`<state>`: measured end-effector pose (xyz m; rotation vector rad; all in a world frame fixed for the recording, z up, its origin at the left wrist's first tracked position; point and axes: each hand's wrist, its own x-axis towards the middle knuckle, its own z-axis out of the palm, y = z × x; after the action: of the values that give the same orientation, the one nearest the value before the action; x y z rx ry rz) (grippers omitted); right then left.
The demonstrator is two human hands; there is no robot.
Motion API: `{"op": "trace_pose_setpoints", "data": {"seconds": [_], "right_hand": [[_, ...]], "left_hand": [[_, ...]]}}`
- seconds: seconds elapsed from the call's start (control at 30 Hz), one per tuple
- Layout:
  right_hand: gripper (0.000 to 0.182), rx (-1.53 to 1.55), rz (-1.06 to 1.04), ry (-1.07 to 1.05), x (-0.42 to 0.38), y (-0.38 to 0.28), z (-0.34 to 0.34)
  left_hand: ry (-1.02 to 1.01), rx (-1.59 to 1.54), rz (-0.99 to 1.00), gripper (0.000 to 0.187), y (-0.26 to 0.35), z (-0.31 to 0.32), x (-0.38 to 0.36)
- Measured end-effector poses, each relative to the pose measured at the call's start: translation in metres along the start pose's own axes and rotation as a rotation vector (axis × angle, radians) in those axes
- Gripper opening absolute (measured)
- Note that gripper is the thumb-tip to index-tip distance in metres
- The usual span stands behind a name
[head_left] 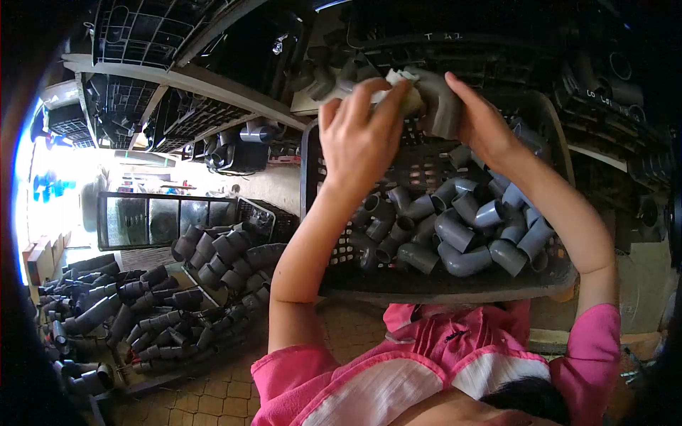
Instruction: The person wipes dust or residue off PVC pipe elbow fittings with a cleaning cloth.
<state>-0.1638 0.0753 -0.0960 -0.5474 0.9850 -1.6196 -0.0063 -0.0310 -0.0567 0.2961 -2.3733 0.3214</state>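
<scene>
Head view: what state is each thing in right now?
Left hand: raised, pressing a pale cloth to the elbow.
Right hand: raised, holding a grey elbow.
Crate: partly filled with loose grey elbows.
Floor pile: fittings heaped, unsorted.

A grey pipe elbow held up, pale cloth against it.

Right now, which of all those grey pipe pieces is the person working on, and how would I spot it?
Find the black crate of grey elbows in front of the person in pink. Above its far edge both hands are raised: the right hand grips one grey elbow, and the left hand presses a pale cloth against it. It alone is lifted out of the pile.
</scene>
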Motion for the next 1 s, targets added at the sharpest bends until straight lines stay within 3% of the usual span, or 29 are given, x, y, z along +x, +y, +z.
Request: {"op": "trace_pose_setpoints", "data": {"seconds": [0.1, 0.27, 0.4, 0.6, 0.8, 0.83, 0.93, 1.0], "right_hand": [[0.047, 0.073, -0.062, 0.048, -0.003, -0.005, 0.005], [0.049, 0.032, 0.012, -0.033, -0.01, -0.008, 0.005], [0.052, -0.03, 0.044, -0.08, -0.009, -0.009, 0.001], [0.049, -0.018, -0.084, -0.042, -0.008, -0.014, 0.004], [0.054, -0.392, -0.301, -0.131, -0.015, -0.002, 0.009], [0.063, -0.455, -0.327, -0.139, -0.009, -0.001, 0.002], [0.064, -0.49, -0.368, -0.157, -0.005, 0.002, -0.007], [0.063, -0.521, -0.42, -0.142, -0.004, 0.008, -0.008]], "left_hand": [[0.044, 0.001, 0.086, 0.039, 0.011, 0.018, -0.004], [0.066, 0.056, 0.187, 0.041, 0.007, 0.011, 0.0], [0.056, 0.042, 0.048, 0.048, -0.001, 0.011, 0.001], [0.05, -0.061, 0.046, 0.052, 0.01, 0.014, -0.003], [0.129, -0.103, -0.059, 0.045, 0.001, 0.01, -0.002], [0.16, -0.138, -0.029, 0.042, 0.001, 0.011, -0.003], [0.14, -0.099, 0.116, 0.042, 0.01, 0.01, -0.004], [0.146, -0.054, 0.105, 0.042, 0.008, 0.012, -0.002]]}}
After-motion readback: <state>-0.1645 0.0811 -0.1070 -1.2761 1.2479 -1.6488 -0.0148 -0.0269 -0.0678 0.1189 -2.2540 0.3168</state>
